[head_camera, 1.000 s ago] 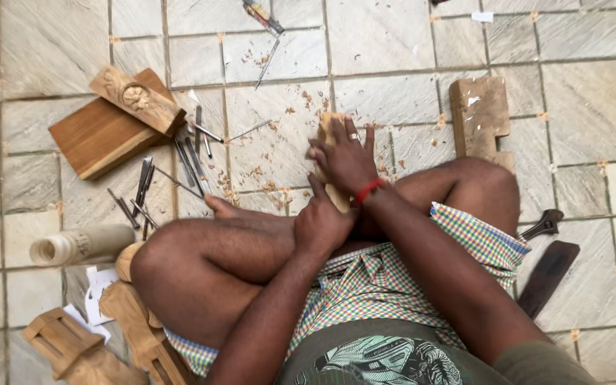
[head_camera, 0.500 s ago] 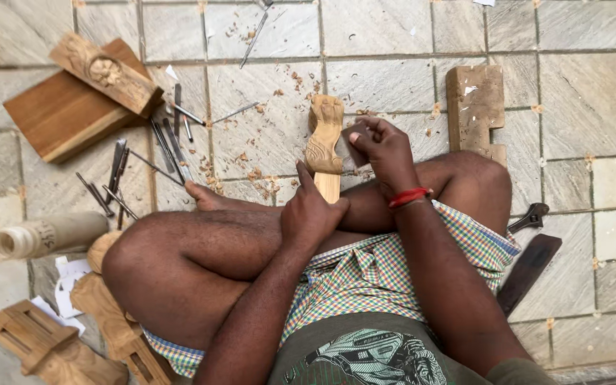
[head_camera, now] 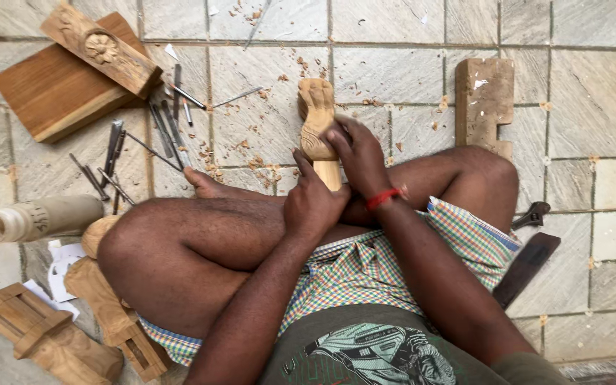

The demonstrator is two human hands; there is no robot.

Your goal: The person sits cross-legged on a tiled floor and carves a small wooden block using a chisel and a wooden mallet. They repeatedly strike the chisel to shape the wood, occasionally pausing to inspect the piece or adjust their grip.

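The carved wooden figure (head_camera: 318, 127) is standing upright on the tiled floor (head_camera: 607, 107), just in front of the person's crossed legs. It is showing as a pale, unfinished piece: a rounded, bulbous top, a narrower curved middle with shallow relief cuts, and a plain squared lower stem running down between the hands. The left hand (head_camera: 313, 203) is wrapping closed around that lower stem, thumb pointing up along the near side, so the stem is disappearing into the fist at its base. The right hand (head_camera: 356, 153) is curling over the middle of the figure from the right side, fingers closing on the carved section just above the left hand; a red band is circling its wrist. Both hands are therefore gripping the same piece, the left low and the right higher, with the top of the figure projecting free above them. Wood chips (head_camera: 251, 135) are lying scattered on the tiles around the figure. To the left, a group of metal chisels (head_camera: 169, 121) is lying spread beside a flat wooden board (head_camera: 51, 93), with a carved block (head_camera: 101, 50) resting on it. A notched wooden block (head_camera: 484, 103) is lying to the right of the figure, well apart from it.
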